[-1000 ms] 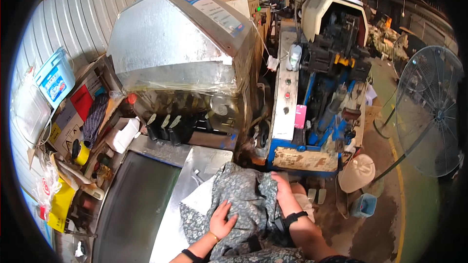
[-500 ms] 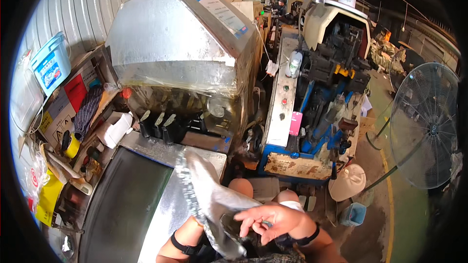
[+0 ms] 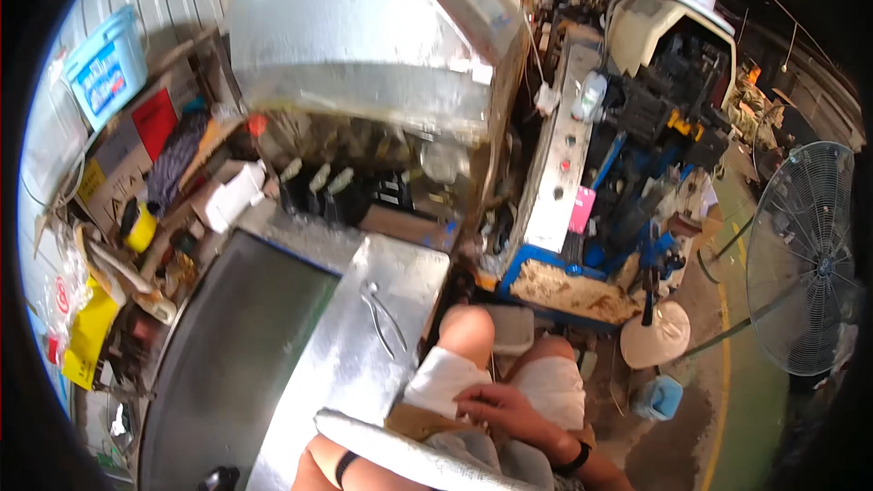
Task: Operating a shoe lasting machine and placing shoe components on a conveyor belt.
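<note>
Pale cloth over left forearm

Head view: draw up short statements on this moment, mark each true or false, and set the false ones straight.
1. The pliers lie on the metal tabletop. True.
2. The cloth lies flat beneath the pliers. False: it is near the picture's lower edge, apart from them.
3. In the picture, the right hand overlaps the white shorts. True.
4. The blue bucket stands on top of the machine. False: it stands on the floor.
5. The large fan is to the right of the bucket. True.
</note>
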A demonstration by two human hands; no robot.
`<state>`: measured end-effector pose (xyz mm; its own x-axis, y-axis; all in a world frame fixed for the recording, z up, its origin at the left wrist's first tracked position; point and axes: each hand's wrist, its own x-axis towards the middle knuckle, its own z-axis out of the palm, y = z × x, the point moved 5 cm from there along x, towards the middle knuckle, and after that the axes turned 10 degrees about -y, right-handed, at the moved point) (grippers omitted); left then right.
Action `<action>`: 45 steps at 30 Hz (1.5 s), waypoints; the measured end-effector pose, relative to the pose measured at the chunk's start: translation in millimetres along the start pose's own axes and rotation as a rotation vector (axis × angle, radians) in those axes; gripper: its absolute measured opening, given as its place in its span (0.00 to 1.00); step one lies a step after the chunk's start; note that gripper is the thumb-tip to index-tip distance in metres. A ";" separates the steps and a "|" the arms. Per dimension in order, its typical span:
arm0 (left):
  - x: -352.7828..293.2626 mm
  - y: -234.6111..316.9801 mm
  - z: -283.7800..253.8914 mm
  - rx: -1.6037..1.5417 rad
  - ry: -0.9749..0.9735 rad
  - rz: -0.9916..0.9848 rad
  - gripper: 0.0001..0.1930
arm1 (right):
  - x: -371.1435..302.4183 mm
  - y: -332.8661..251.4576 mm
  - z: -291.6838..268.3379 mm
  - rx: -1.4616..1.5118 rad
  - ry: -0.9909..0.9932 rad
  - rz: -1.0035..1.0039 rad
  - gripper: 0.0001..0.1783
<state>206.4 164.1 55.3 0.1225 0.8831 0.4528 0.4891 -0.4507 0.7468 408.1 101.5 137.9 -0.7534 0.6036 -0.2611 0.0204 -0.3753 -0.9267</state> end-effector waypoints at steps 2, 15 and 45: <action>37.4 11.4 -16.4 0.002 0.029 0.056 0.21 | -1.3 7.9 4.8 0.044 -0.018 -0.020 0.14; 88.8 74.1 -19.0 -0.150 0.057 0.003 0.24 | 1.8 -8.1 -2.7 0.058 -0.084 0.010 0.15; -108.9 34.9 -88.7 -0.130 -0.110 -0.436 0.25 | 42.6 81.7 -133.1 -0.742 0.397 -0.049 0.30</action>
<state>133.5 40.7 75.2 0.0240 0.9991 0.0341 0.4040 -0.0409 0.9138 465.2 190.2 15.1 -0.4807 0.8615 -0.1633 0.5250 0.1336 -0.8406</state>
